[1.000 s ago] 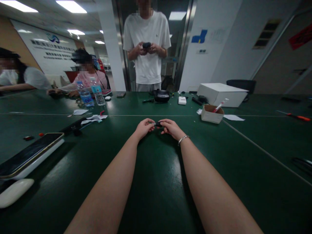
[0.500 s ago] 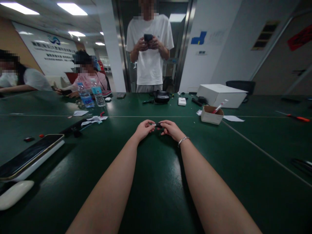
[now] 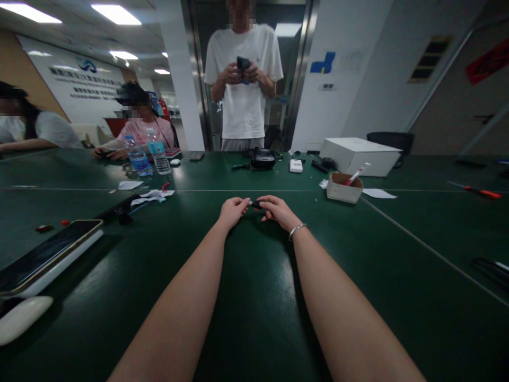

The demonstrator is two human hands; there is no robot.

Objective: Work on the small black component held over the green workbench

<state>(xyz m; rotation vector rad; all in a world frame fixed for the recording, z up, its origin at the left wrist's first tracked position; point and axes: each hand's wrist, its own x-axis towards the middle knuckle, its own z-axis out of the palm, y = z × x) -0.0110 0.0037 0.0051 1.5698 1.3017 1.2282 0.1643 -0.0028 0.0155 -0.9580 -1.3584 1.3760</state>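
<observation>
Green table [image 3: 254, 297] lies beneath both hands in the head view. Left of the carton [image 3: 344, 192] and slightly nearer the wearer, a small black piece [image 3: 256, 204] with a silvery end is held up between them. Since half a second ago, the left hand [image 3: 231, 212] has gathered its fingers more tightly at that end; the right hand [image 3: 280, 211] keeps pinching the black end. The piece has barely shifted, so this looks like fine fingertip work in progress. Beyond and left of the carton, a person [image 3: 243, 114] holds a device [image 3: 243, 63] more upright than a second ago.
</observation>
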